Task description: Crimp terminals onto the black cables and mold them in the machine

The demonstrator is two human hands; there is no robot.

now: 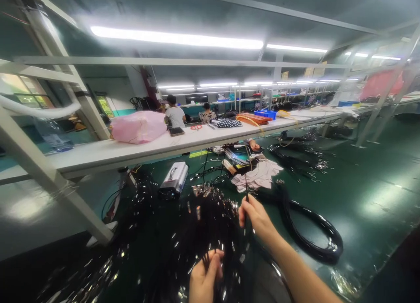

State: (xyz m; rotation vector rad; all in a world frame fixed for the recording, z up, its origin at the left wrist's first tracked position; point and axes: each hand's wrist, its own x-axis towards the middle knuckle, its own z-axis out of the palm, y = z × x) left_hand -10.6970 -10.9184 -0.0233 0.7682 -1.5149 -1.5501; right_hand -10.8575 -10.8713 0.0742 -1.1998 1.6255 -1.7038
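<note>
My left hand (206,276) is closed, thumb against fingers, around thin black cables low in the middle of the view. Higher and to the right, my right hand (257,217) pinches a black cable (247,192) that stands up past the fingertips. Both hands are over a large pile of black cables (210,215) with many shiny metal ends. Just beyond my right hand lies a pale pink crumpled cloth (260,174). The lower stretches of the held cables blend into the dark pile.
A long white bench (98,156) crosses ahead, carrying a pink bag (139,127) and a blue bin (265,114). Beneath it sits a silver box (175,176). A coiled black cable bundle (331,246) lies at right. Another person's hand (253,145) shows under the bench.
</note>
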